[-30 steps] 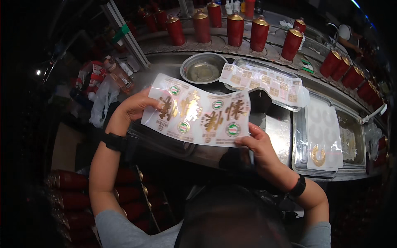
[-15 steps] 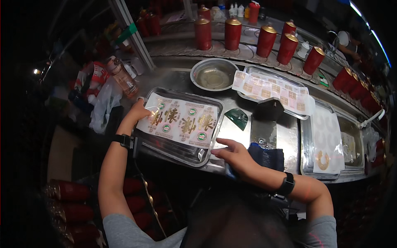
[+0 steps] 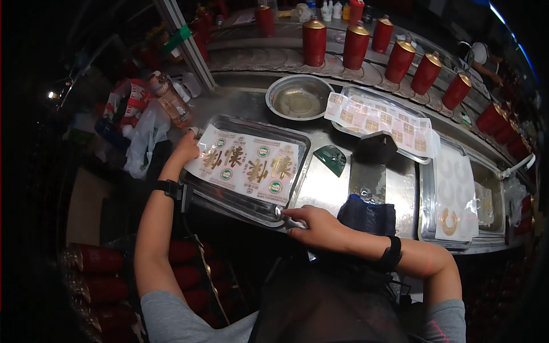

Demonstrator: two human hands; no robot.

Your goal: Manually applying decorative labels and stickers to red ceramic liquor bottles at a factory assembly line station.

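A shallow metal tray (image 3: 240, 212) sits in front of me on the steel counter. Across it lies a decal sheet (image 3: 251, 182) with gold characters and green round marks, its left edge near my left hand. My left hand (image 3: 187, 148) is closed on the tray's left rim. At the near right corner, my right hand (image 3: 314, 227) grips the same tray between thumb and fingers. A dark green flat scraper (image 3: 330, 160) rests right of the tray. Behind it stands a metal bowl (image 3: 299, 98) of liquid.
A second tray (image 3: 426, 160) holds sheets of gold squares (image 3: 378, 120). To its right, a sheet with a gold horseshoe shape (image 3: 448, 222) covers another tray. A dark blue cloth (image 3: 367, 217) hangs at the front edge. Red bottles (image 3: 314, 43) line a conveyor (image 3: 343, 71); a person (image 3: 483, 60) stands far right.
My right hand has come down and left onto the tray's near corner. My left hand has shifted slightly toward the rim. The red bottles on the conveyor have moved right.
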